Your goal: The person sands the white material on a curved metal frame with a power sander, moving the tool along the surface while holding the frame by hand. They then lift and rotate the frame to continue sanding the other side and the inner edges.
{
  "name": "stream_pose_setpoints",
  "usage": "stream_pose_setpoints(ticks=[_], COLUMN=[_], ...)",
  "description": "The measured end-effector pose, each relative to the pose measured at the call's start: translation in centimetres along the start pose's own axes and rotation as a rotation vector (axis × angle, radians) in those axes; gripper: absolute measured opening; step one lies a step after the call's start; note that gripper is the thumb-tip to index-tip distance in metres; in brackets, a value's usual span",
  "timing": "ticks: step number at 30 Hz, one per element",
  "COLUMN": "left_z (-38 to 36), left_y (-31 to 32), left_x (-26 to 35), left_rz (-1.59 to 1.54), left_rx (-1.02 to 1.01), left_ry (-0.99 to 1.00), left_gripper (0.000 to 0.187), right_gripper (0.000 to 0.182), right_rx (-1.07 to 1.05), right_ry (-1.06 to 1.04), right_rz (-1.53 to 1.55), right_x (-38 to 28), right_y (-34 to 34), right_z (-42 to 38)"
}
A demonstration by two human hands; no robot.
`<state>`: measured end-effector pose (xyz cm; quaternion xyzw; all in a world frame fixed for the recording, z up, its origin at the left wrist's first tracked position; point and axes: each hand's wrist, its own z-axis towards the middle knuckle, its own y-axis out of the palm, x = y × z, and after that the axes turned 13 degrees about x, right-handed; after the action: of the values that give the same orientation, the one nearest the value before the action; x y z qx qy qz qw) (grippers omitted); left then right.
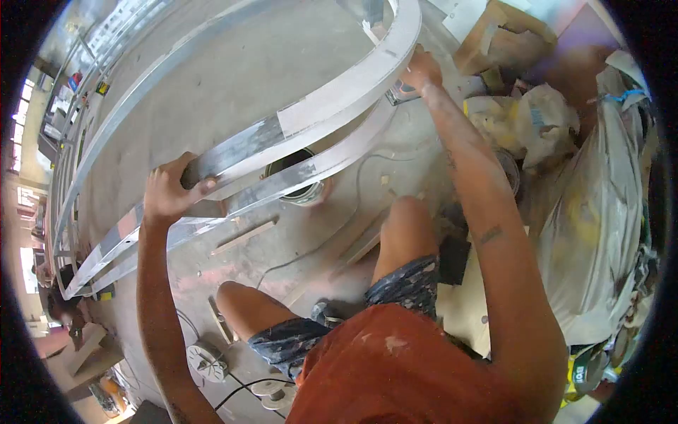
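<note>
A large curved frame (332,88) of flat grey and whitish bands, apparently metal, arcs across the space ahead of me. My left hand (173,187) wraps over its upper band, thumb on the near side and fingers over the far edge. At the rounded right end, my right hand (422,71) is closed on the band's outer edge, its fingertips partly hidden. Just below that wrist, a small dark and orange object (402,92) shows past the frame. Beneath the upper band runs a parallel lower band (311,168).
An open bucket (305,189) stands on the floor behind the lower band. A cable (339,230) crosses the concrete near wood strips (245,237). Plastic sheeting (590,212), bags (544,116) and a cardboard box (505,39) crowd the right side. Spools (207,362) lie at lower left.
</note>
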<state>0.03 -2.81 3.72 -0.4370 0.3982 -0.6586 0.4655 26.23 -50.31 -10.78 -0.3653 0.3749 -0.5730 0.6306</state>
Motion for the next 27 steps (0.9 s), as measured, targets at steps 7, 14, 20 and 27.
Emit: stream_pose_setpoints(ticks=[7, 14, 20, 27], left_z=[0.1, -0.2, -0.3, -0.5], left_y=[0.1, 0.6, 0.5, 0.7], left_x=[0.3, -0.3, -0.2, -0.4], left_rz=[0.066, 0.062, 0.083, 0.080], left_rx=[-0.038, 0.029, 0.048, 0.058], left_ry=[-0.026, 0.037, 0.068, 0.081], left_gripper=[0.058, 0.058, 0.057, 0.053], right_gripper=[0.040, 0.035, 0.047, 0.041], right_rx=[0.270, 0.328, 0.224, 0.301], right_ry=[0.214, 0.295, 0.239, 0.269], right_rz=[0.358, 0.612, 0.564, 0.580], right_x=[-2.3, -12.1, -19.0, -14.1], right_y=[-3.1, -8.0, -7.5, -5.8], right_z=[-11.4, -22.0, -26.9, -26.0])
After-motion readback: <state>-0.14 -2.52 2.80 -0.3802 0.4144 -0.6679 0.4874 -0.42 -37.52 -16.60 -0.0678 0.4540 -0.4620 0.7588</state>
